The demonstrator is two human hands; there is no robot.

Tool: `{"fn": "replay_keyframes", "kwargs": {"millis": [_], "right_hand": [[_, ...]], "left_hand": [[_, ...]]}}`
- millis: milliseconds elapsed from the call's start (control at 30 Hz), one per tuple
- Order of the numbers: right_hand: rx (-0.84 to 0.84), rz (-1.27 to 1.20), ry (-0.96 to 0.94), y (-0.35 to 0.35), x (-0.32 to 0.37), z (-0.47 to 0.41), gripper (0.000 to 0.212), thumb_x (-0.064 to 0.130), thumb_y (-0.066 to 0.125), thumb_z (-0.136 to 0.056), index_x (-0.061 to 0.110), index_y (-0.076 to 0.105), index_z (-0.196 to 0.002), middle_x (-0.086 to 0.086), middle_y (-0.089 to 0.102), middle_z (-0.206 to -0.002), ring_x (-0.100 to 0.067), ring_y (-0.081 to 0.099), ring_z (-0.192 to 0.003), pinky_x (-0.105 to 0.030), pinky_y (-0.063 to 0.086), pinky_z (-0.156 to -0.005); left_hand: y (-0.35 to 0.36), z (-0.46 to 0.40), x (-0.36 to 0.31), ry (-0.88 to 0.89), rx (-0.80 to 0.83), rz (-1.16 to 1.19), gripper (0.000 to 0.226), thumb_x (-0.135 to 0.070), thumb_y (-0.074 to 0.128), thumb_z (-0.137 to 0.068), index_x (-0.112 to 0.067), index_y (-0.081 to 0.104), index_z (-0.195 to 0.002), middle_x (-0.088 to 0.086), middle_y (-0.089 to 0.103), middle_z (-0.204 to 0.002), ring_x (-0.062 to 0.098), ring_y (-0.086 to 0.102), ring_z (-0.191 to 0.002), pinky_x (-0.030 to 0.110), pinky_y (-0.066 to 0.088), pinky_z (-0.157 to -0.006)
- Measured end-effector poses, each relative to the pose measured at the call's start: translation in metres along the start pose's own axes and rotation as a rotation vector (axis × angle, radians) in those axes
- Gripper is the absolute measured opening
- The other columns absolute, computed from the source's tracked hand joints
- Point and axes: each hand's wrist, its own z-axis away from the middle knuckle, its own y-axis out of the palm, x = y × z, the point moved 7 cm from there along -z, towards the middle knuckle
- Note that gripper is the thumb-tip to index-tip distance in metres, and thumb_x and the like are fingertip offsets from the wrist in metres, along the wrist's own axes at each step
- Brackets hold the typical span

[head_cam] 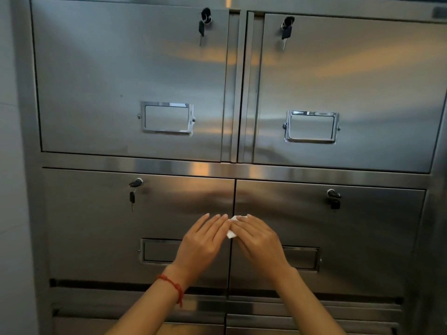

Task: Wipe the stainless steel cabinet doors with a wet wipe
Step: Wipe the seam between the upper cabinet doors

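Note:
A stainless steel cabinet fills the view, with two upper doors [125,76] [348,93] and two lower doors [96,221] [358,228]. A small white wet wipe [231,233] shows at the seam between the lower doors, mostly hidden under my fingers. My left hand [202,240], with a red string on the wrist, lies with fingers extended and its fingertips at the wipe's left edge. My right hand [257,240] covers the wipe from the right, fingers over it. Both hands sit in front of the lower doors, just above their label frames.
Keys hang from locks on the upper doors [205,20] [287,26] and the lower doors [135,187] [334,198]. Chrome label frames [167,118] [311,126] sit on the upper doors. A pale wall [12,165] borders the cabinet on the left. Vent slots [314,308] run below.

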Motion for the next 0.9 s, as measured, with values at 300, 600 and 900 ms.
{"fn": "replay_keyframes", "kwargs": {"millis": [300, 600, 900], "right_hand": [[-0.025, 0.023, -0.029, -0.001, -0.018, -0.002, 0.024, 0.016, 0.057, -0.084, 0.009, 0.073, -0.101, -0.003, 0.072, -0.101, -0.016, 0.067, -0.098, -0.027, 0.044, -0.098], [-0.071, 0.055, -0.025, -0.007, -0.039, -0.004, 0.031, 0.005, 0.082, -0.069, 0.003, 0.073, -0.099, -0.009, 0.073, -0.099, -0.021, 0.070, -0.093, -0.034, 0.052, -0.089], [-0.169, 0.087, -0.016, -0.021, -0.061, -0.014, 0.025, 0.011, 0.061, -0.083, 0.002, 0.072, -0.103, -0.010, 0.072, -0.100, -0.021, 0.070, -0.094, -0.032, 0.050, -0.090]], "left_hand": [[0.010, -0.013, -0.001, -0.031, 0.006, -0.031, 0.039, -0.011, 0.073, -0.069, -0.004, 0.068, -0.108, 0.013, 0.069, -0.107, 0.022, 0.068, -0.097, 0.040, 0.046, -0.091], [0.027, -0.024, 0.006, -0.129, 0.000, -0.070, 0.036, -0.026, 0.046, -0.092, -0.003, 0.069, -0.107, 0.013, 0.069, -0.108, 0.024, 0.068, -0.098, 0.038, 0.050, -0.089], [0.030, -0.043, 0.013, -0.213, -0.011, -0.165, 0.040, -0.025, 0.042, -0.091, -0.002, 0.066, -0.112, 0.015, 0.066, -0.115, 0.027, 0.064, -0.106, 0.042, 0.049, -0.093]]}}
